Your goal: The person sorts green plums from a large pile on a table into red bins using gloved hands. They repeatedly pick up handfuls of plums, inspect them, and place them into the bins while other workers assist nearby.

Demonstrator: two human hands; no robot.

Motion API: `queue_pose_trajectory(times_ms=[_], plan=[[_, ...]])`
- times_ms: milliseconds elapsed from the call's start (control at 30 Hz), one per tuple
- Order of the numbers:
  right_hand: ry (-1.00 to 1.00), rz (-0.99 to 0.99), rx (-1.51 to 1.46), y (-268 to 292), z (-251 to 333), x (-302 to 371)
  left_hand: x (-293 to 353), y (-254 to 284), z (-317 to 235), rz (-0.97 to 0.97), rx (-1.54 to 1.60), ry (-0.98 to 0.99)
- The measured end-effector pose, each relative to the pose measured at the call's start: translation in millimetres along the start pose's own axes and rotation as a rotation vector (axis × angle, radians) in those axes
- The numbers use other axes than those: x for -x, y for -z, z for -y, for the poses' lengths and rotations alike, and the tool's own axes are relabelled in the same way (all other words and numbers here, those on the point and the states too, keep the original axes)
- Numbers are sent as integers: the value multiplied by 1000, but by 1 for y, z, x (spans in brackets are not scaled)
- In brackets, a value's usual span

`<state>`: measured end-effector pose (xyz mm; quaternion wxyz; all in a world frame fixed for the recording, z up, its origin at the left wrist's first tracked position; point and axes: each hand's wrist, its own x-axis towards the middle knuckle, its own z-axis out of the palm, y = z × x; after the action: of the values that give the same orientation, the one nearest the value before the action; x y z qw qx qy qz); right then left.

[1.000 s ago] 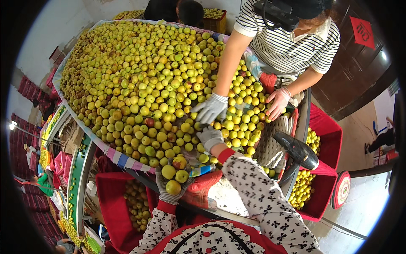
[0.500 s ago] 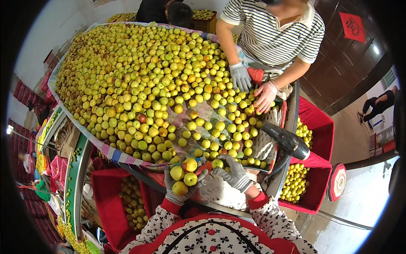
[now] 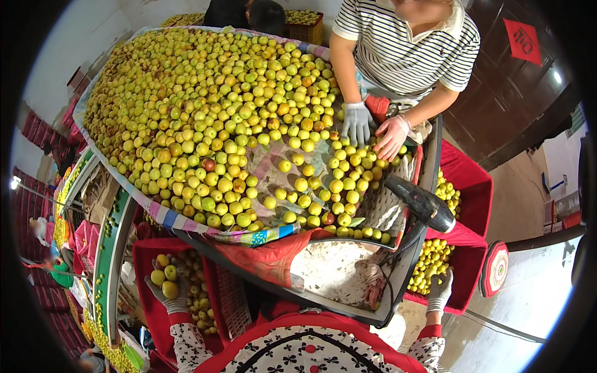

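My left hand (image 3: 166,293), in a grey-striped glove, is palm up over the red-lined crate (image 3: 142,273) at lower left. Several yellow-green jujubes (image 3: 170,274), some with brownish patches, are cupped in it. At lower right, my right hand (image 3: 439,292), gloved alike, reaches over the near edge of another red-lined crate (image 3: 476,280) holding smaller-looking green jujubes (image 3: 429,267). Its fingers look stretched and apart, and I see no fruit held in them. Between my arms stands the sorting table, heaped with jujubes (image 3: 186,124) on a patterned cloth.
Across the table a person in a striped shirt works with gloved hands (image 3: 373,133) among the fruit. A black hair dryer (image 3: 420,204) lies at the table's right edge. A red cloth (image 3: 267,258) drapes the near edge. A green conveyor (image 3: 109,261) runs at left.
Both hands have left the table's near edge. The left moved left and down to the left crate with its jujubes; the right swung right to the right crate and no longer shows its jujube.
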<state>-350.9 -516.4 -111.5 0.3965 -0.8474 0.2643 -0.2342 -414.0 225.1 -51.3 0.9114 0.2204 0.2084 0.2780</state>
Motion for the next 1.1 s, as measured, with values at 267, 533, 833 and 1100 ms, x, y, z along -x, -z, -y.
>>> queue_pose_trajectory(times_ms=[267,533,833,1100], plan=[[517,695,-100,-225,257,16,22,85,23,-422,55,120],[710,972,839,-389,333,-25,43,135,12,-669,-309,267],[662,960,297,-292,277,-14,-53,-19,18,-125,-1360,-647],[-94,724,-379,-84,183,4,-114,-140,140,633,-2110,-768]])
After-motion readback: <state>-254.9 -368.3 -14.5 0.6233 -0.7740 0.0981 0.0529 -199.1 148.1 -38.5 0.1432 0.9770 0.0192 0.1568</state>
